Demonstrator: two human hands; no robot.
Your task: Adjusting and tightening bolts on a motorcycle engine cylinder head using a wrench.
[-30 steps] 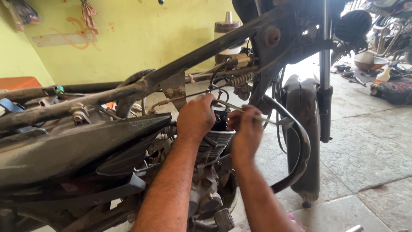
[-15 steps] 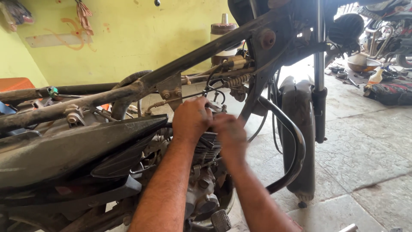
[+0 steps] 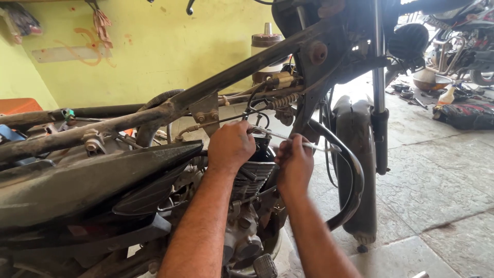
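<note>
A stripped motorcycle stands in front of me, its bare dark frame tube (image 3: 242, 72) slanting up to the right over the finned engine (image 3: 252, 175). My left hand (image 3: 230, 146) is closed over the top of the engine, gripping a thin silver cable (image 3: 319, 146) near its end. My right hand (image 3: 295, 163) sits just to the right, fingers pinched on the same cable, which runs out to the right past the curved crash guard (image 3: 355, 180). What lies under the hands is hidden.
A black side panel (image 3: 92, 180) fills the lower left. The front wheel with its mudguard (image 3: 355, 154) and fork leg (image 3: 380, 103) stand at the right. Yellow wall behind, tiled floor (image 3: 437, 185) right, parts and a bottle (image 3: 446, 96) far right.
My right hand slid left against the left hand, then pulled back to the right, and the silver cable now stretches out between them. The left hand stayed on the engine top.
</note>
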